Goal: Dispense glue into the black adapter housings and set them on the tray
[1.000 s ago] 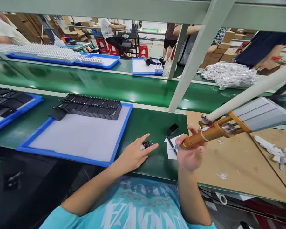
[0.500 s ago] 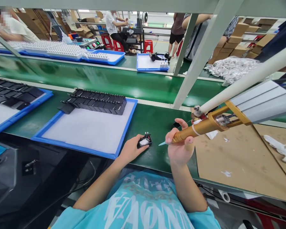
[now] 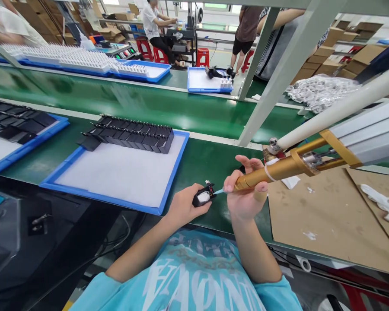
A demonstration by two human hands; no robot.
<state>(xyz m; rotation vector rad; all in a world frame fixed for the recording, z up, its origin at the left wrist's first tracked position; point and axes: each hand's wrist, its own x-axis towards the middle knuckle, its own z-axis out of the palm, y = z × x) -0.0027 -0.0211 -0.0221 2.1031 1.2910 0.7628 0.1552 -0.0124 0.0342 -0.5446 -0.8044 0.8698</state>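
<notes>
My left hand (image 3: 185, 204) is closed around a small black housing (image 3: 201, 198) with white filling inside and metal prongs at its far end. In my right hand (image 3: 244, 201) is a gold dispensing gun (image 3: 262, 176), its light-blue nozzle (image 3: 219, 191) pointing left. The nozzle tip reaches the right edge of the housing; whether it touches is too small to tell. To the left, a blue tray (image 3: 160, 203) with a white lining holds rows of black housings (image 3: 132, 134) along its far side.
Another blue tray (image 3: 56, 125) of black parts lies far left. Brown cardboard (image 3: 314, 211) covers the bench at right. A slanted metal post (image 3: 272, 82) and a white pole (image 3: 337, 101) cross the right side. Beyond the green conveyor (image 3: 142, 103), people work near trays of white parts (image 3: 74, 58).
My left hand has moved right with the black housing, closing the gap to the blue nozzle. The gun has shifted slightly. The view has tilted a little.
</notes>
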